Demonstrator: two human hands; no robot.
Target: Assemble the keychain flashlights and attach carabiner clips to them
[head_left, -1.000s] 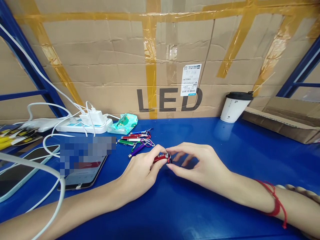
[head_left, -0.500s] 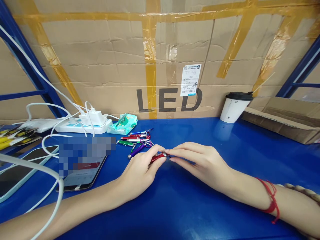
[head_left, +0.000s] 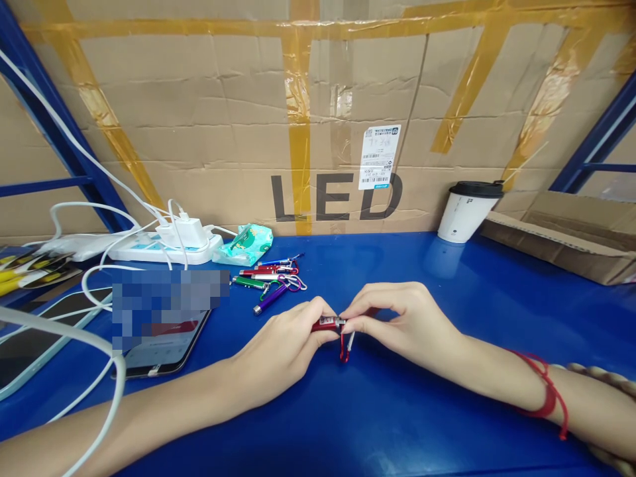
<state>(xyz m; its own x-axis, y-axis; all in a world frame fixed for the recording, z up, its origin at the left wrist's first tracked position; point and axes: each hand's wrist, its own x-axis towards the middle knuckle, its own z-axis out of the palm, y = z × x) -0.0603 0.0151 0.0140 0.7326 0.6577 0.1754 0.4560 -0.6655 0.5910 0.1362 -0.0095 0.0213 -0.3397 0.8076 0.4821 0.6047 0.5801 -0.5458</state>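
Observation:
My left hand (head_left: 285, 341) is closed around a small red keychain flashlight (head_left: 326, 324), most of its body hidden in the fingers. At the flashlight's silver end, my right hand (head_left: 415, 324) pinches with thumb and fingertips. A red carabiner clip (head_left: 342, 350) dangles from that end below the right fingertips. Beyond the left hand lies a group of similar flashlights with clips, among them a purple flashlight (head_left: 271, 299), a green flashlight (head_left: 248, 283) and a blue flashlight (head_left: 273, 263).
Left on the blue table (head_left: 397, 411) are a phone (head_left: 169, 344), another phone (head_left: 44, 331), white cables and a power strip (head_left: 144, 252). A teal packet (head_left: 247, 244) sits behind. At back right stand a lidded cup (head_left: 464, 215) and an open cardboard box (head_left: 556, 245).
Both hands have shifted slightly right with the red flashlight. Its carabiner clip now hangs in sight, and the right fingers have bent into a tighter pinch at the end.

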